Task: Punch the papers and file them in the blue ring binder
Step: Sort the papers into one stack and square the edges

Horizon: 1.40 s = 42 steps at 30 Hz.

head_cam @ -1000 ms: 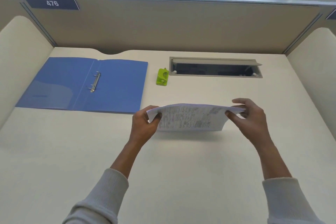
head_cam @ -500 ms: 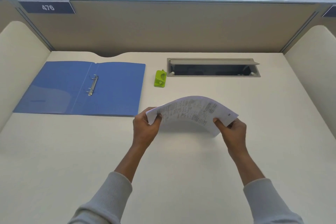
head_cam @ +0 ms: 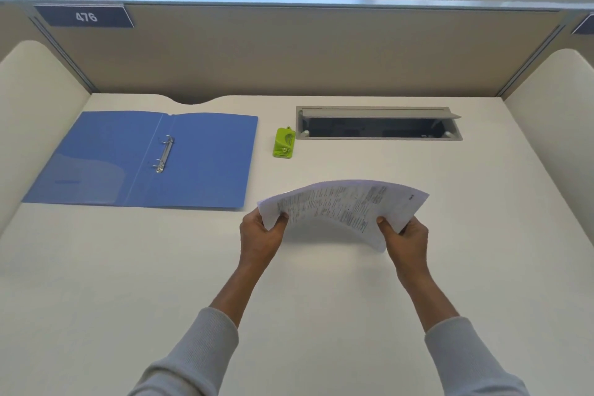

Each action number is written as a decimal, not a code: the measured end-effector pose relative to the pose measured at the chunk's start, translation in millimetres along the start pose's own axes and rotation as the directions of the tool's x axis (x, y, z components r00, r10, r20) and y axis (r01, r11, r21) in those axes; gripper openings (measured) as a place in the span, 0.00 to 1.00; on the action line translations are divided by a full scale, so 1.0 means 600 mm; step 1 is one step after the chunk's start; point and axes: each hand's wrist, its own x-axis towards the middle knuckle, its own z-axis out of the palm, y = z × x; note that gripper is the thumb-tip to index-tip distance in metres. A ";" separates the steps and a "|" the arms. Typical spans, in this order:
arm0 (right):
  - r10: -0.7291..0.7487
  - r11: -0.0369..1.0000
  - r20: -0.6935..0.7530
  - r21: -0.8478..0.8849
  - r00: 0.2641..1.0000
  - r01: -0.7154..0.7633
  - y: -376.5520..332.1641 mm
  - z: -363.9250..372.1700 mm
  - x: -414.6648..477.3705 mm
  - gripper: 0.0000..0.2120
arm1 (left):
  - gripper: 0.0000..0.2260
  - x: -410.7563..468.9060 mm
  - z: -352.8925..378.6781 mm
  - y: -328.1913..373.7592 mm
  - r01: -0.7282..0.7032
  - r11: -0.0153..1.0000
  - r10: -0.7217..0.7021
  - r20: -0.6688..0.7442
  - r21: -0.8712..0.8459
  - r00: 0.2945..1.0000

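I pinch the papers (head_cam: 340,209) at both ends, left hand (head_cam: 260,238) and right hand (head_cam: 406,241) each clamped on an edge, sheets bowed up above the table (head_cam: 96,267), long axis left to right. The green punch (head_cam: 284,142) lies ahead, nearer my left hand; the blue ring binder (head_cam: 144,157) lies open farther left

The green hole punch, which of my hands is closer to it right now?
Left. The left hand sits just in front of the green hole punch; the right hand is farther off to its right. Both hold the papers.
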 end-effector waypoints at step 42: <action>0.230 0.900 0.208 0.327 0.951 -0.289 -0.034 -0.021 -0.001 0.15 | 0.31 0.028 -0.040 0.021 0.278 0.910 -0.315 -0.077 -0.307 0.946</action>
